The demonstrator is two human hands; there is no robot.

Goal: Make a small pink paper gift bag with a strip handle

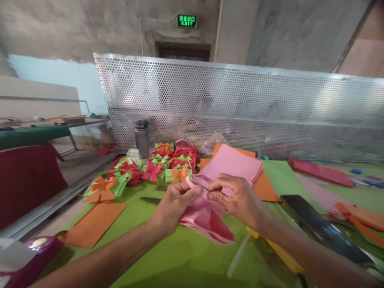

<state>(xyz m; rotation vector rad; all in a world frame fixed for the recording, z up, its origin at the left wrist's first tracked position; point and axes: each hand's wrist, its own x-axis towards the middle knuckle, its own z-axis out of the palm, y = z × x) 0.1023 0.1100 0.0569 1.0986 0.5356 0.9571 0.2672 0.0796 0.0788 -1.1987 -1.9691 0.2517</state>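
Observation:
My left hand (174, 204) and my right hand (237, 198) meet over a folded pink paper piece (207, 218) just above the green table (186, 260). Both hands pinch it near its top, where a thin pink paper loop (196, 181) arches between the fingertips. A stack of pink paper sheets (232, 164) lies right behind the hands, on orange sheets (265, 186).
Several finished red, green and orange paper baskets and bows (150, 168) crowd the back left. An orange sheet (94, 224) lies at left, scissors (150, 199) beside my left hand, a black phone (318, 224) at right. A grey bottle (141, 138) stands before a perforated metal screen (240, 104).

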